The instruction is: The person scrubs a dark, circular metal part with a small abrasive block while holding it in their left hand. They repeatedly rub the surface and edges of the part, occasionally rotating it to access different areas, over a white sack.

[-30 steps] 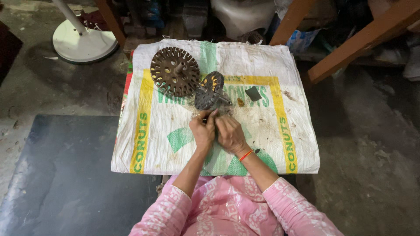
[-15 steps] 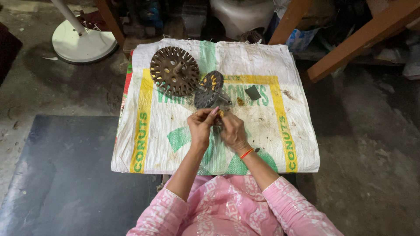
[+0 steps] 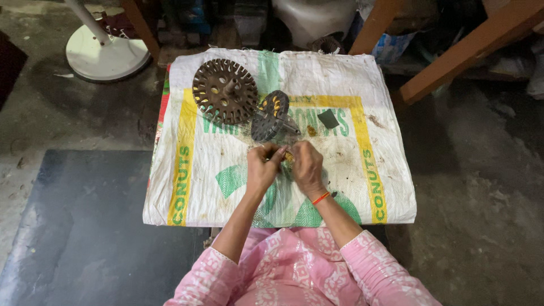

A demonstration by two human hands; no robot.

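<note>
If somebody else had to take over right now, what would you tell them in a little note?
Left hand and right hand meet over the woven sack and pinch a small yellowish piece between their fingertips.
Just beyond them a dark slotted disc on a shaft leans tilted; a bigger rusty slotted disc lies flat behind it.
A small dark flat scrap and a brown crumb lie to the right.
Done: both discs lie set aside. Left: the small piece, in the fingers.
</note>
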